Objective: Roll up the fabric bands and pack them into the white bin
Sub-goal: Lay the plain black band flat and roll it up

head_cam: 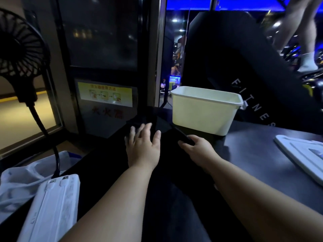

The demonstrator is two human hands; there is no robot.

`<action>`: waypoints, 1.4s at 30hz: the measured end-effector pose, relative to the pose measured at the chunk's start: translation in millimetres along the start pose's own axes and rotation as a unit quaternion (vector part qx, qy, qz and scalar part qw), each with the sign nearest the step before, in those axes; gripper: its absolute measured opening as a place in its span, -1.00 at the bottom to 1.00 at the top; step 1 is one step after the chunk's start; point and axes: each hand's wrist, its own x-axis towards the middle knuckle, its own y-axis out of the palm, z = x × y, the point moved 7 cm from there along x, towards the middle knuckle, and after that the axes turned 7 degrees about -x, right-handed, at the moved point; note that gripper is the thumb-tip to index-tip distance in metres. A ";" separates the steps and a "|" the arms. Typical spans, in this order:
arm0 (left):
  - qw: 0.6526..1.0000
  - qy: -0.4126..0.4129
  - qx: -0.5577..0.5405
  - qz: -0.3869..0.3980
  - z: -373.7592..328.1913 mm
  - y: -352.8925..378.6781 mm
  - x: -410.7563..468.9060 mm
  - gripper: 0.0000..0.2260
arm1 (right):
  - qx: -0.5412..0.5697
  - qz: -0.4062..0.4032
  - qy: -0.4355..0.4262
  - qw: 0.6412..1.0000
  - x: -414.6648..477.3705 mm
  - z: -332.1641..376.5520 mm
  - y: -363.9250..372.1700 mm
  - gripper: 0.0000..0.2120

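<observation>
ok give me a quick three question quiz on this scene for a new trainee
1. True or false: the left hand lies flat, fingers spread, on the dark fabric band.
2. Where does the white bin stand? A) on the floor B) on the table, beyond the hands C) in a lap
3. Which hand grips the band's edge?
Key: 1 true; 2 B; 3 the right hand.
</observation>
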 end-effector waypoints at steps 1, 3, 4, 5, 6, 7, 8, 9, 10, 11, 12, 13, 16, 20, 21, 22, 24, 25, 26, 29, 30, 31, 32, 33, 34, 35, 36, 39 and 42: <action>0.998 0.061 -0.020 0.007 -14.9 0.6 -5.1 -0.54 | 0.002 0.000 -0.003 1.000 -11.4 -3.2 -6.4 -0.87; 0.985 0.152 -0.039 0.072 -43.8 6.5 -21.9 -0.53 | 0.019 0.013 -0.011 1.000 -36.4 -7.0 -17.7 -0.90; 0.979 0.164 -0.038 0.117 -52.9 10.5 -31.5 -0.56 | 0.024 0.022 -0.014 0.999 -48.8 -10.0 -23.1 -0.90; 0.974 0.153 -0.036 0.164 -59.0 13.6 -40.5 -0.60 | 0.026 0.026 -0.016 0.999 -61.0 -13.9 -30.0 -0.90; 0.968 0.134 -0.033 0.207 -62.1 16.0 -48.8 -0.63 | 0.025 0.028 -0.014 0.999 -73.6 -19.0 -38.1 -0.91; 0.962 0.122 -0.033 0.243 -65.2 16.7 -56.8 -0.64 | 0.023 0.029 -0.011 0.999 -86.4 -24.2 -46.8 -0.92; 0.954 0.119 -0.037 0.273 -66.9 19.2 -64.5 -0.65 | 0.022 0.030 -0.005 0.999 -99.3 -31.0 -56.0 -0.93; 0.946 0.129 -0.039 0.295 -70.2 21.2 -71.8 -0.66 | 0.027 0.029 0.003 0.999 -111.7 -37.4 -65.6 -0.94; 0.939 0.143 -0.038 0.310 -73.0 23.6 -77.9 -0.65 | 0.037 0.024 0.014 0.999 -123.7 -45.7 -75.5 -0.94; 0.933 0.158 -0.034 0.321 -75.9 26.3 -83.7 -0.64 | 0.046 0.019 0.023 0.998 -135.2 -53.5 -84.9 -0.93; 0.928 0.166 -0.030 0.332 -79.8 28.3 -90.4 -0.64 | 0.055 0.012 0.030 0.998 -145.7 -61.7 -94.1 -0.93; 0.924 0.172 -0.029 0.340 -84.4 30.1 -97.5 -0.64 | 0.066 0.007 0.037 0.997 -156.0 -68.5 -102.1 -0.93; 0.918 0.187 -0.033 0.347 -95.9 32.0 -115.1 -0.69 | 0.156 -0.009 0.058 0.986 -182.8 -81.6 -119.3 -0.90; 0.922 0.170 -0.037 0.346 -102.5 32.0 -133.7 -0.66 | 0.292 -0.020 0.110 0.950 -217.1 -89.6 -135.0 -0.78; 0.921 0.163 -0.051 0.349 -103.8 31.5 -139.9 -0.63 | 0.306 -0.025 0.123 0.944 -225.1 -92.8 -138.0 -0.77; 0.921 0.158 -0.064 0.350 -105.8 30.3 -146.8 -0.64 | 0.314 -0.035 0.133 0.939 -232.6 -97.4 -141.2 -0.77; 0.924 0.155 -0.075 0.341 -107.6 27.4 -158.2 -0.72 | 0.319 -0.054 0.151 0.934 -244.5 -106.6 -145.6 -0.77; 0.928 0.157 -0.078 0.328 -108.8 24.3 -162.1 -0.76 | 0.326 -0.059 0.153 0.931 -249.2 -107.9 -146.1 -0.76; 0.934 0.154 -0.077 0.314 -109.4 20.5 -164.7 -0.78 | 0.334 -0.058 0.149 0.929 -253.1 -106.2 -146.2 -0.75; 0.946 0.122 -0.075 0.292 -110.8 7.0 -173.3 -0.77 | 0.320 -0.071 0.127 0.936 -261.5 -100.4 -149.3 -0.82; 0.949 0.111 -0.069 0.288 -110.5 1.9 -177.7 -0.76 | 0.311 -0.075 0.122 0.940 -264.1 -98.8 -150.1 -0.85; 0.952 0.104 -0.063 0.280 -110.5 -3.5 -182.3 -0.75 | 0.299 -0.078 0.120 0.943 -266.7 -98.3 -151.2 -0.86; 0.956 0.099 -0.057 0.272 -110.1 -9.4 -189.6 -0.75 | 0.282 -0.082 0.119 0.948 -271.2 -100.2 -152.4 -0.85; 0.959 0.096 -0.054 0.262 -109.3 -15.4 -195.0 -0.76 | 0.264 -0.087 0.119 0.953 -272.7 -101.3 -154.1 -0.83; 0.960 0.091 -0.051 0.261 -107.4 -19.3 -202.3 -0.77 | 0.247 -0.091 0.120 0.957 -277.7 -101.7 -155.5 -0.81; 0.959 0.086 -0.050 0.266 -105.1 -21.9 -209.4 -0.80 | 0.229 -0.098 0.119 0.961 -283.0 -100.9 -156.7 -0.79; 0.956 0.080 -0.046 0.277 -103.0 -23.7 -216.8 -0.82 | 0.196 -0.108 0.113 0.968 -287.5 -100.6 -158.7 -0.77; 0.950 0.097 -0.008 0.296 -102.2 -31.1 -235.9 -0.73 | 0.056 -0.152 0.071 0.984 -296.7 -92.0 -165.5 -0.67; 0.955 0.110 0.046 0.270 -109.1 -44.0 -242.8 -0.62 | 0.024 -0.157 0.055 0.986 -305.8 -90.9 -168.3 -0.64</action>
